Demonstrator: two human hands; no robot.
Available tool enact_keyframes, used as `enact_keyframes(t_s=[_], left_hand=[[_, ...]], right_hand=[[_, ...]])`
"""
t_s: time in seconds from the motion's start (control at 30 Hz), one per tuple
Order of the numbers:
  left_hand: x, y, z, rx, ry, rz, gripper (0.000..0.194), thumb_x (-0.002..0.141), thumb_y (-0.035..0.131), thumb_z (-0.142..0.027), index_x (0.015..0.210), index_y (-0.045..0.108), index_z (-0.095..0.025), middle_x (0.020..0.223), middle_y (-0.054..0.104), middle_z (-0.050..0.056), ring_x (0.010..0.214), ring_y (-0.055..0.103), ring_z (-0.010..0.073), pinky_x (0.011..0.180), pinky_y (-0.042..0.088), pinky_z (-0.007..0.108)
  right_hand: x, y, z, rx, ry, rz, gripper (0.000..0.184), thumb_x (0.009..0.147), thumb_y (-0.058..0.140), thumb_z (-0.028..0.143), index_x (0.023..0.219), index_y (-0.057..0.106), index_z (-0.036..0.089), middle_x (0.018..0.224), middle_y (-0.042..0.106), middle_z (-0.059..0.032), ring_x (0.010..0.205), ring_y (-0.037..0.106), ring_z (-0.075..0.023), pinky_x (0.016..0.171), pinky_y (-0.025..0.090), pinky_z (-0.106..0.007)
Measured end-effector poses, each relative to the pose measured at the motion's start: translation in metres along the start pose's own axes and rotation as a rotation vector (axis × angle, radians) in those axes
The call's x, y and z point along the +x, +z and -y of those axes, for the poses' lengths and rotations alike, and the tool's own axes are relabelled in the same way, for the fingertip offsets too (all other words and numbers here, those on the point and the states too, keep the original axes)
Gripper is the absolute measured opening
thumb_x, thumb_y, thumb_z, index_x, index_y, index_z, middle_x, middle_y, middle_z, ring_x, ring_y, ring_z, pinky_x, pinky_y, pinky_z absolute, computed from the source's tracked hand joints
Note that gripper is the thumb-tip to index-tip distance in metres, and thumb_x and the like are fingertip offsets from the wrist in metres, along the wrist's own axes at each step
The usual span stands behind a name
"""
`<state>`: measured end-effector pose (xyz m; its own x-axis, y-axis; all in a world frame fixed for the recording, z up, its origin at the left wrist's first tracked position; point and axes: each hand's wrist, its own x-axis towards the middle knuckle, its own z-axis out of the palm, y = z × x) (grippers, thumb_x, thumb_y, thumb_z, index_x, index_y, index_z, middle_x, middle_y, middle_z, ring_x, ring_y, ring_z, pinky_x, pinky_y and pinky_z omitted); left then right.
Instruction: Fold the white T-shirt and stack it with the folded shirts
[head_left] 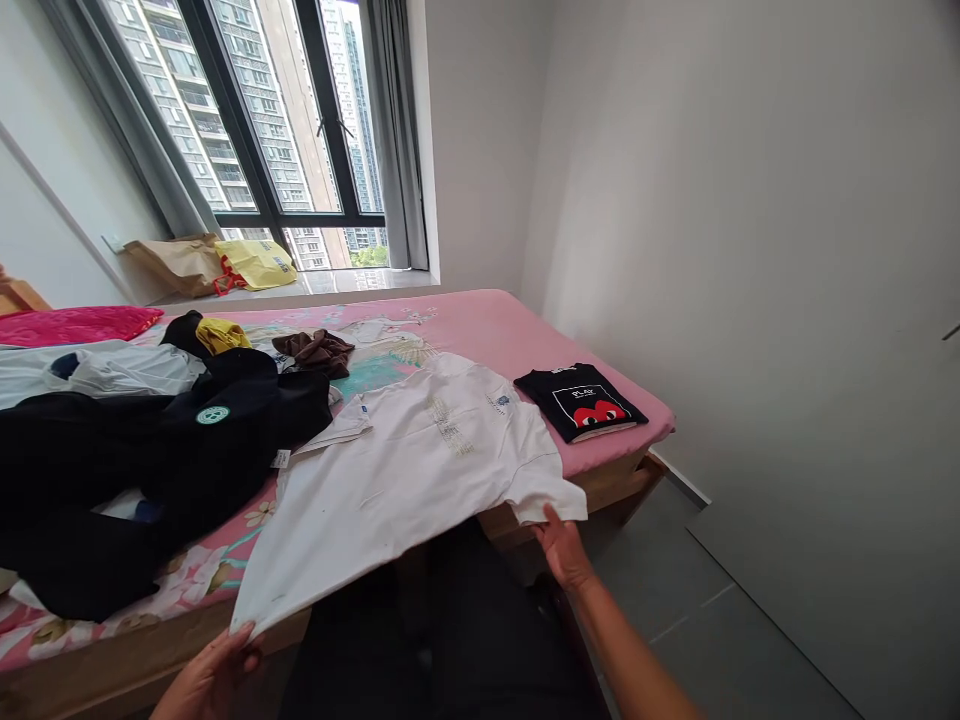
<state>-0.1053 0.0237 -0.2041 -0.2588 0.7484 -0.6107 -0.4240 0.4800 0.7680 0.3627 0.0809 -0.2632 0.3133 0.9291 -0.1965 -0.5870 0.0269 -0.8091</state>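
Observation:
A white T-shirt (405,470) with small print on its chest lies spread over the bed's near edge, its near side stretched between my hands. My left hand (214,672) pinches the corner of its hem at the lower left. At the other end, my right hand (564,550) grips the edge of a sleeve, thumb on top. Beyond the shirt to the right rests a folded black T-shirt (581,400) with a red heart print and white lettering. Black clothing (150,450) with a round green badge is heaped left of the white shirt.
The bed (480,310) has a pink floral sheet and a wooden frame. Brown cloth (315,352), a yellow garment (221,335) and a bright pink pillow (82,323) lie toward the back left. Paper and yellow bags (259,263) sit on the windowsill. A wall stands at the right.

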Motion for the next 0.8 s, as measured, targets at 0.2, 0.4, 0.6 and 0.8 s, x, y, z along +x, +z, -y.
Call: enact_keyframes(t_s=[0.2, 0.4, 0.6, 0.8], left_hand=[[0.003, 0.005, 0.0, 0.008, -0.023, -0.027, 0.019, 0.066, 0.064, -0.012, 0.083, 0.06, -0.017, 0.076, 0.065, 0.002, 0.067, 0.065, 0.0193, 0.06, 0.057, 0.032], [0.007, -0.004, -0.009, -0.023, 0.207, -0.072, 0.019, 0.063, 0.066, -0.007, 0.079, 0.06, -0.016, 0.072, 0.065, -0.001, 0.06, 0.064, 0.0142, 0.058, 0.056, 0.024], [0.033, -0.051, 0.043, 0.077, -0.026, -0.209, 0.021, 0.063, 0.07, -0.007, 0.08, 0.059, -0.014, 0.065, 0.064, -0.001, 0.052, 0.06, 0.0108, 0.051, 0.051, 0.018], [0.041, -0.064, 0.058, 0.031, -0.027, -0.16, 0.038, 0.051, 0.078, -0.006, 0.083, 0.059, -0.018, 0.066, 0.066, -0.003, 0.056, 0.062, 0.0127, 0.053, 0.051, 0.02]], right_hand=[[0.016, 0.03, -0.023, -0.358, -0.316, -0.398, 0.049, 0.074, 0.057, 0.049, 0.108, 0.059, 0.013, 0.114, 0.062, -0.01, 0.107, 0.056, -0.024, 0.088, 0.047, -0.035], [0.019, 0.031, 0.005, -0.433, -0.271, -0.323, 0.052, 0.078, 0.048, 0.058, 0.098, 0.061, 0.012, 0.077, 0.067, -0.0075, 0.061, 0.06, -0.0203, 0.058, 0.051, -0.034], [-0.016, -0.035, -0.024, -0.487, -0.161, -0.318, 0.046, 0.055, 0.072, 0.049, 0.084, 0.066, 0.015, 0.095, 0.069, -0.0103, 0.093, 0.061, -0.0291, 0.084, 0.048, -0.038], [-0.008, -0.071, -0.001, -0.004, 0.288, -0.031, 0.041, 0.073, 0.059, 0.055, 0.102, 0.061, 0.026, 0.102, 0.068, -0.0021, 0.09, 0.064, -0.0247, 0.078, 0.051, -0.043]])
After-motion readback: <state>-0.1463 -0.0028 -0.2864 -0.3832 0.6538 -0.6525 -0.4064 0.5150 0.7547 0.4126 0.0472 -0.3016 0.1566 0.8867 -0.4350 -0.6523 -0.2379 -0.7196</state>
